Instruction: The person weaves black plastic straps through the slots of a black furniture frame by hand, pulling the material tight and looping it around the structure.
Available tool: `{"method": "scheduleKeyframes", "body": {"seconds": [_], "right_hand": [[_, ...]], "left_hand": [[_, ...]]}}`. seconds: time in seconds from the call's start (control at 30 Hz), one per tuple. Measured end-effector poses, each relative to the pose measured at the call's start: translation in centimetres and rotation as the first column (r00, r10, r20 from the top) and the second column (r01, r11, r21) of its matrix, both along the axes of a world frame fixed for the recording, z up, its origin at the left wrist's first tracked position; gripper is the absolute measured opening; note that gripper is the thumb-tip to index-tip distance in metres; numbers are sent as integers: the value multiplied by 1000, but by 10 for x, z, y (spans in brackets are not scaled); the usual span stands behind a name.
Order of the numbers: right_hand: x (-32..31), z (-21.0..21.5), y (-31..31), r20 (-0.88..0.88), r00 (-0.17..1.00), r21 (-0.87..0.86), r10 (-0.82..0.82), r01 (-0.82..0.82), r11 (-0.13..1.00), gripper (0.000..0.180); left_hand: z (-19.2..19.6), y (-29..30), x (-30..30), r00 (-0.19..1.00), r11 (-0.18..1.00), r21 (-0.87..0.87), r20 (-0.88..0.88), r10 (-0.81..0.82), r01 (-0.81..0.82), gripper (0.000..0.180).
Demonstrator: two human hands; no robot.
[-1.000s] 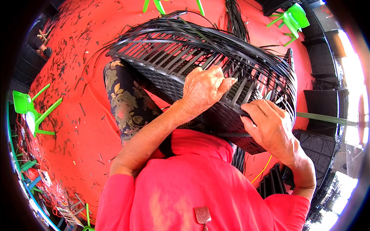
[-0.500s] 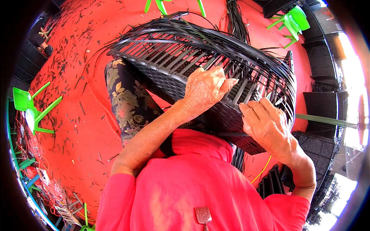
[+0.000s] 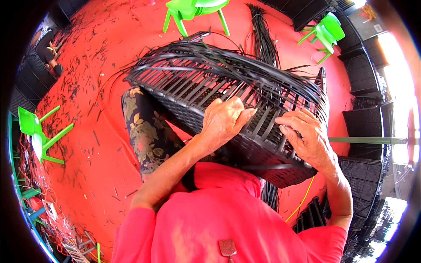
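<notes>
Bright green plastic shows at the left, a small chair on the red floor, where dark scraps lie strewn. Farther off on that side, a co-worker's foot shows beside black woven panels. Next to the right comes the person's floral-patterned trouser leg, and against it the left end of a black woven piece, which lies slantwise in front of the person's red shirt, its right end nearer. Long loose black strips arch over its far side; beyond them stand a second green chair and a bundle of black strips. The left hand is at the middle of the woven piece, fingers curled, thumb pointing right; whether it grips a strip, I cannot tell. The right hand is at the right part, thumb and forefinger narrowly apart; what it holds, if anything, I cannot tell. A yellow cord runs near it on the floor, and more black panels line the right.
</notes>
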State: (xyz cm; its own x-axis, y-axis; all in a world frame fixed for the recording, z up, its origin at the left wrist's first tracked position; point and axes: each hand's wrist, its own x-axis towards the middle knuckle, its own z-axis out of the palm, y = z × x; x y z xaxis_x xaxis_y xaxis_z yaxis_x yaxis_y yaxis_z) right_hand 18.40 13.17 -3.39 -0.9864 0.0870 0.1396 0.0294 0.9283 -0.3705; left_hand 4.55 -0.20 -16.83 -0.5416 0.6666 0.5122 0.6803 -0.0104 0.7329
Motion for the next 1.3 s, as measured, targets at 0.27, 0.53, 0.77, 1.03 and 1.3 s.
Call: {"method": "scheduleKeyframes", "body": {"seconds": [0.27,0.53,0.77,1.03,1.3], "right_hand": [[0,-14,9,154,961,35,232,-240,970,38],[11,3,8,-67,996,-5,60,-61,998,30],[72,5,4,-255,899,-171,-357,321,931,30],[98,-21,-14,-357,899,-118,-255,228,967,31],[96,-35,-42,-390,892,84,-230,283,955,48]], "left_hand": [[0,-3,-1,999,999,-53,-49,-12,9,17],[-5,-14,-1,996,995,-34,15,-90,91,17],[15,-26,-1,987,994,-83,-136,-82,71,11],[25,-42,-5,952,950,-71,-16,-307,305,35],[27,-42,10,903,905,-143,-109,-416,399,47]]}}
